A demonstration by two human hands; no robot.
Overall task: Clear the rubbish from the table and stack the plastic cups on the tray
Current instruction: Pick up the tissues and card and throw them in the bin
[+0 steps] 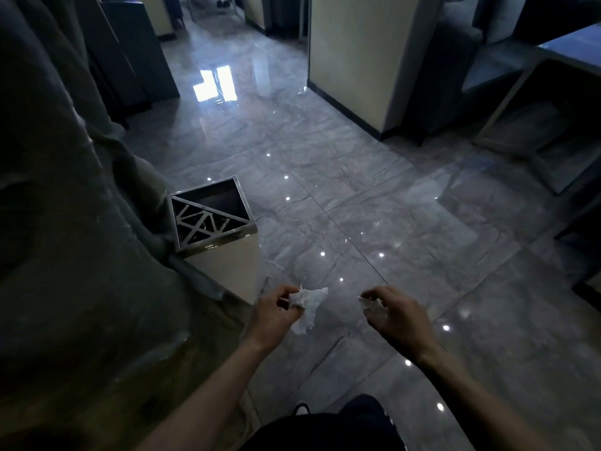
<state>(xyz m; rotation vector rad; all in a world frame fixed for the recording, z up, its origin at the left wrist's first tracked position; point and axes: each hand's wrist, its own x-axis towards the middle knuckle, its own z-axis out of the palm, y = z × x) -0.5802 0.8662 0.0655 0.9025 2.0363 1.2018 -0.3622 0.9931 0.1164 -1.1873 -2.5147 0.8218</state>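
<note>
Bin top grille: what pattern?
Head view: the bin top has a metal grille of crisscrossing diagonal bars over one triangular half; the other half is open.

We cannot see inside the bin [213,216]; its opening is dark and the patterned metal grille covers half of it. The small white scrap [372,305] in the right hand [395,315] is mostly hidden by the fingers, so we cannot tell what it is. The table [572,53] at the upper right is cut off by the edge.
</note>
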